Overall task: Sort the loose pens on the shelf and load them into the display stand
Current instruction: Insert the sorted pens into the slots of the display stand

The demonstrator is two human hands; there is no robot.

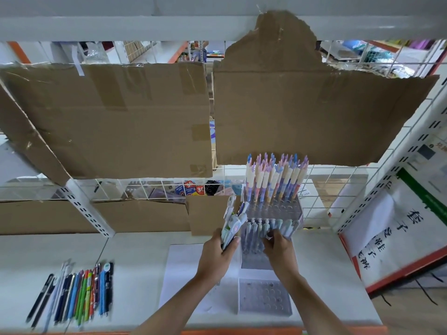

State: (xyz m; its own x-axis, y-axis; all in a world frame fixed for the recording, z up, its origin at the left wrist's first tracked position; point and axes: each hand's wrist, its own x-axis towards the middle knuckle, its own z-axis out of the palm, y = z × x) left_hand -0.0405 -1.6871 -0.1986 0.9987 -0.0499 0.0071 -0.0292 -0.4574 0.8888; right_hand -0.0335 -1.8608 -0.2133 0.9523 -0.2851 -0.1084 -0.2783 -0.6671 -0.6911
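Roughly halfway: display stand (272,215) back rows filled, front row going in. Left hand (219,252) gripped a pen bundle (232,224); right hand (278,247) pinched one. Loose pens (75,293) lower left remained unsorted.

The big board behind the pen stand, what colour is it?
Brown: the cardboard is plain brown, seen in the head view.

My stand (294,213) is clear; its tall pens (275,177) are cream, blue, lilac. The loose pens (77,293) are black, blue, green, red on a white shelf (135,262).

Cardboard sheets (108,117) on wire grid (338,189)
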